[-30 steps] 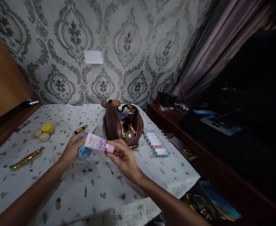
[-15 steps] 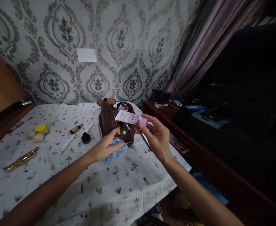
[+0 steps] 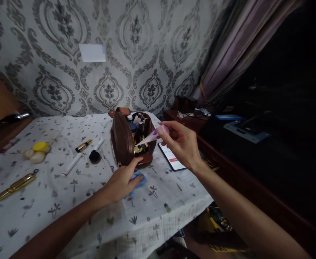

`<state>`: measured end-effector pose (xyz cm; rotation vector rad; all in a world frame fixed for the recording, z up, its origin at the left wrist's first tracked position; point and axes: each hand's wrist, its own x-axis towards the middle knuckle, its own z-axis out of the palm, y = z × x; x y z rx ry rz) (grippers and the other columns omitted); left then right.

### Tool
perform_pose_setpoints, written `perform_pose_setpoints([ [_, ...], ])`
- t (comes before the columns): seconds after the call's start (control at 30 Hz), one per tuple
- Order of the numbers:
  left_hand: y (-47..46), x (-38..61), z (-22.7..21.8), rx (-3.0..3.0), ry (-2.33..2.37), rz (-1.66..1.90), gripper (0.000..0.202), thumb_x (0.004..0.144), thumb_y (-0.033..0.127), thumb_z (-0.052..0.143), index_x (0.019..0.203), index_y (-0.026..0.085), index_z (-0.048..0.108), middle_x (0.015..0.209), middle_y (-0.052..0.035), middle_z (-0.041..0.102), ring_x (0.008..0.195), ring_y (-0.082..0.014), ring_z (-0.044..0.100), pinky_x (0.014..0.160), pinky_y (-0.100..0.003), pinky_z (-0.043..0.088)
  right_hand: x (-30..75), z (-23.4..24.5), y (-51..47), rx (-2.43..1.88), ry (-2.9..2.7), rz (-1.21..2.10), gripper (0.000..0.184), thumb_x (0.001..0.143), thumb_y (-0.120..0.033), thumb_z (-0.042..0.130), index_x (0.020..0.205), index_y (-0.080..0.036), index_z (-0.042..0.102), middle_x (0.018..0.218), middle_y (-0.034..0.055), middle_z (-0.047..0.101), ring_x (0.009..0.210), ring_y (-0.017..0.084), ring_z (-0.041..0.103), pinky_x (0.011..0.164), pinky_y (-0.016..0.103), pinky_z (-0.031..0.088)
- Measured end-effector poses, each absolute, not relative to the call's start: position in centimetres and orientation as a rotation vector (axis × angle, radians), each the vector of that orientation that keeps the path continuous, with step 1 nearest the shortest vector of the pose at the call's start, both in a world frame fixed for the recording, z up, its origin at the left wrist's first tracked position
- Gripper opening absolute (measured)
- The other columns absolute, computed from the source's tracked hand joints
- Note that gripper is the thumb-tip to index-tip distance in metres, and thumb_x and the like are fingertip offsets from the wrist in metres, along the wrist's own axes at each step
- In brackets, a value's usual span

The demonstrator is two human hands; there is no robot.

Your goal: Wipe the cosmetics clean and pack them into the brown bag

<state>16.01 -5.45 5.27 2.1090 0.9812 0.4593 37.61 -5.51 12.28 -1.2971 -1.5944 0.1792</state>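
Observation:
A squeeze tube with a pinkish cap is pinched at its cap end by my right hand. Its thin, flat end tilts down over the opening of the brown toiletry bag. Inside the unzipped bag stand several bottles, a dark blue lid among them. My left hand is closed on a crumpled blue cloth, with its forefinger stretched to the bag's front edge. Under the right hand, a phone with a lit screen lies on the table.
Left on the patterned tablecloth are a gold tube, makeup sponges, a small gold-and-black tube, a white stick and a round black item. A dark red cabinet adjoins the table's right side.
The tube has turned from showing its printed face to edge-on, its flat end dipping toward the bag's opening. My left hand has shifted slightly down, and more of the phone shows.

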Motion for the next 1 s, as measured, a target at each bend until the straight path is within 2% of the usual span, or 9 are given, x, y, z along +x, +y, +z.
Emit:
perform_pose_setpoints([
  [0.1,-5.7,16.2,4.2,2.119,0.971,0.454,0.056,0.093,0.034,0.048,0.146,0.022,0.036,0.105,-0.0086,0.069,0.104,-0.0285,0.066,0.090,-0.041,0.050,37.4,12.5,-5.0,-1.334,-1.680,0.120,0.042,0.088,-0.055,0.061,0.095,-0.015,0.070,0.075,0.0038,0.067,0.061,0.014,0.060,0.053,0.023,0.045],
  [0.23,-5.5,16.4,3.0,2.120,0.932,0.459,0.054,0.094,0.035,0.047,0.146,0.022,0.034,0.107,-0.0094,0.069,0.102,-0.0276,0.067,0.091,-0.042,0.051,37.4,12.5,-4.5,-1.394,-1.729,0.102,0.043,0.089,-0.056,0.059,0.089,-0.014,0.070,0.066,0.0015,0.063,0.055,0.012,0.055,0.052,0.022,0.041],
  [0.4,-5.5,16.5,2.5,2.146,0.920,0.425,0.056,0.095,0.036,0.047,0.146,0.020,0.032,0.106,-0.0109,0.069,0.103,-0.0288,0.067,0.092,-0.044,0.051,37.7,13.1,-4.0,-1.440,-1.758,0.070,0.038,0.089,-0.049,0.059,0.084,-0.013,0.071,0.060,0.0001,0.060,0.053,0.011,0.051,0.053,0.023,0.037],
  [0.63,-5.5,16.6,2.1,2.161,0.918,0.433,0.056,0.095,0.036,0.046,0.146,0.019,0.030,0.109,-0.0122,0.069,0.105,-0.0291,0.067,0.091,-0.044,0.052,36.7,12.7,-3.1,-1.561,-1.966,0.044,0.026,0.088,-0.037,0.061,0.077,-0.014,0.069,0.065,0.0007,0.063,0.058,0.011,0.051,0.057,0.024,0.032],
  [0.8,-5.7,16.7,2.4,2.157,0.927,0.424,0.055,0.095,0.036,0.046,0.145,0.020,0.030,0.104,-0.0099,0.070,0.098,-0.0277,0.069,0.086,-0.041,0.053,34.9,10.8,-2.4,-1.911,-2.163,-0.006,0.025,0.092,-0.040,0.059,0.084,-0.018,0.069,0.082,0.0061,0.072,0.071,0.017,0.061,0.057,0.027,0.028],
  [0.87,-5.8,16.7,2.5,2.154,0.938,0.421,0.055,0.094,0.036,0.046,0.144,0.020,0.031,0.101,-0.0090,0.070,0.094,-0.0276,0.069,0.084,-0.040,0.053,34.5,10.4,-2.3,-1.987,-2.193,-0.040,0.026,0.095,-0.040,0.056,0.089,-0.019,0.069,0.090,0.0076,0.074,0.078,0.019,0.065,0.058,0.028,0.029],
  [1.0,-5.8,16.8,2.6,2.140,0.944,0.414,0.056,0.093,0.035,0.045,0.144,0.019,0.031,0.098,-0.0085,0.069,0.092,-0.0280,0.069,0.084,-0.041,0.052,34.3,10.1,-2.4,-2.004,-2.190,-0.057,0.029,0.096,-0.044,0.054,0.095,-0.021,0.070,0.093,0.0074,0.076,0.081,0.022,0.068,0.059,0.028,0.033],
])
